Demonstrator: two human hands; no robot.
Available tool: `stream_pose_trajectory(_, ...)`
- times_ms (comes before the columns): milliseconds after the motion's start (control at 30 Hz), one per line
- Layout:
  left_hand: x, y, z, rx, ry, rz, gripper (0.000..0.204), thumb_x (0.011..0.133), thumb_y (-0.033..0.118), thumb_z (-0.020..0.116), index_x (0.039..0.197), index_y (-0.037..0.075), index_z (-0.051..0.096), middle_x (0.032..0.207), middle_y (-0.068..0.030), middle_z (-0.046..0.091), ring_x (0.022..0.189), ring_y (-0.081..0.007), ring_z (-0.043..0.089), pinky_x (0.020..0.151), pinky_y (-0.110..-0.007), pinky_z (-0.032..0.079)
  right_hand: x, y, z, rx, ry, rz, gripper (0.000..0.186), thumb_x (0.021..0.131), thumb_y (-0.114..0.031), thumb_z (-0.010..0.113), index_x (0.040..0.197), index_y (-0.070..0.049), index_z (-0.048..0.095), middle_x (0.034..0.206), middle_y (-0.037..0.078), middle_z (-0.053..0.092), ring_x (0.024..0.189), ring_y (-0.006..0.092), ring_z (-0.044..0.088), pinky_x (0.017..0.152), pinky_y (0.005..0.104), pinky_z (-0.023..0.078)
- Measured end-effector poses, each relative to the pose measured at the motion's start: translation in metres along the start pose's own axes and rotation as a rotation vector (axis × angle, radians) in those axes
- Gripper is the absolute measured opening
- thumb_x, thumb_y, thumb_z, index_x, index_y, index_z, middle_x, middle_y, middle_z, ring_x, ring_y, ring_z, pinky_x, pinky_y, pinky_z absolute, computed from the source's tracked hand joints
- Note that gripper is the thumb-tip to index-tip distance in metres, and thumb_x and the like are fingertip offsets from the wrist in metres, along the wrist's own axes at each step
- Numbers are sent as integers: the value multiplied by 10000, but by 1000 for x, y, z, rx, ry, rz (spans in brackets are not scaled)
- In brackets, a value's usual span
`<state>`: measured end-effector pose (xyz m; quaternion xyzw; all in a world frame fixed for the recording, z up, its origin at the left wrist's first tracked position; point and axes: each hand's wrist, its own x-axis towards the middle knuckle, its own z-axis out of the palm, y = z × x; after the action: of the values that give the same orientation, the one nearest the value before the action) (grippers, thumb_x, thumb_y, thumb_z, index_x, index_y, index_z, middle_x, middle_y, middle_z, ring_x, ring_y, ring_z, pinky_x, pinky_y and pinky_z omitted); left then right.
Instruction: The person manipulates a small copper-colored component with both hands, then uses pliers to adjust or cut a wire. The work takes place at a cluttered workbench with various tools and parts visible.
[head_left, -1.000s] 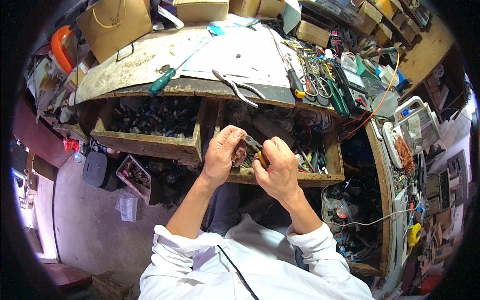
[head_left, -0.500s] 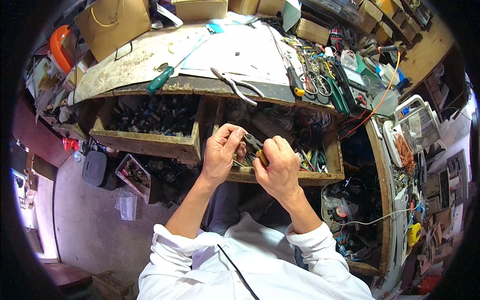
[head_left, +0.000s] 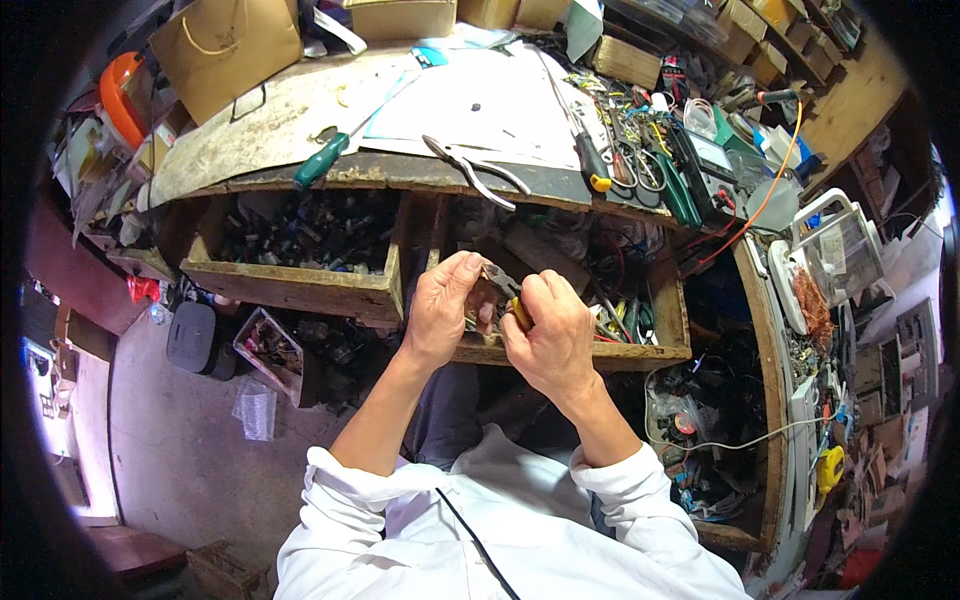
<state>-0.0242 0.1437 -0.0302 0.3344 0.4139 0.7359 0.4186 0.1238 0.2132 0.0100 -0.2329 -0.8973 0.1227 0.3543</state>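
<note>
My right hand (head_left: 552, 325) is closed around the yellow handles of a pair of pliers (head_left: 505, 284). The dark jaws tilt up and left toward the fingertips of my left hand (head_left: 442, 308). That hand is closed in a pinch, thumb against fingers, at the jaw tips; what it pinches is too small to make out. Both hands are held above the front of an open wooden drawer (head_left: 625, 353) with tools and wires inside. A second pair of pliers (head_left: 478, 173), with bare metal handles, lies on the bench edge beyond my hands.
On the bench lie a green-handled screwdriver (head_left: 322, 162), a screwdriver with a black and yellow handle (head_left: 592, 170), scissors (head_left: 648, 172) and a meter (head_left: 708, 155). Another open drawer (head_left: 290, 285) full of small parts juts out at left. An orange cable (head_left: 770, 190) hangs at right.
The pliers' jaws have shifted slightly and turned a little between my hands. My left fingers have moved slightly. Both hands stay over the drawer.
</note>
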Motion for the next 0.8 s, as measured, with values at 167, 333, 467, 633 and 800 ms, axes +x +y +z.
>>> stream_pose_trajectory(167, 1, 0, 0, -54, -16, -21, 356, 1119, 368, 523, 974, 68, 649, 729, -7, 629, 558, -70, 581, 495, -247, 492, 4, -1, 0, 23, 2, 14, 245, 762, -74, 732, 819, -36, 496, 809, 146, 529, 733, 369, 582, 620, 479, 477)
stream_pose_trajectory(333, 1, 2, 1, -172, 13, -72, 387, 1115, 381, 524, 951, 50, 640, 736, -28, 633, 533, -102, 587, 465, -265, 488, 5, 3, -1, 140, -13, 80, 227, 777, -57, 700, 785, -10, 478, 769, 166, 516, 696, 384, 564, 613, 478, 449)
stream_pose_trajectory(467, 2, -1, -6, -275, -37, -82, 395, 1109, 379, 537, 932, 39, 633, 730, -42, 630, 504, -130, 581, 431, -293, 487, 5, 7, 2, 295, -80, 141, 232, 790, -47, 677, 760, 7, 453, 723, 170, 489, 642, 365, 520, 594, 454, 413)
stream_pose_trajectory(633, 2, -2, -8, -265, -46, -74, 400, 1107, 381, 541, 915, 42, 629, 710, -48, 622, 481, -138, 570, 418, -306, 490, 5, 8, 5, 383, -116, 175, 253, 799, -48, 667, 748, 18, 428, 689, 160, 451, 606, 317, 461, 575, 426, 385)
stream_pose_trajectory(800, 2, -2, -7, -271, -43, -74, 405, 1107, 388, 540, 914, 44, 629, 708, -48, 620, 481, -133, 568, 418, -302, 494, 5, 9, 6, 396, -122, 178, 254, 799, -50, 662, 744, 21, 424, 684, 158, 444, 599, 308, 449, 572, 423, 383)
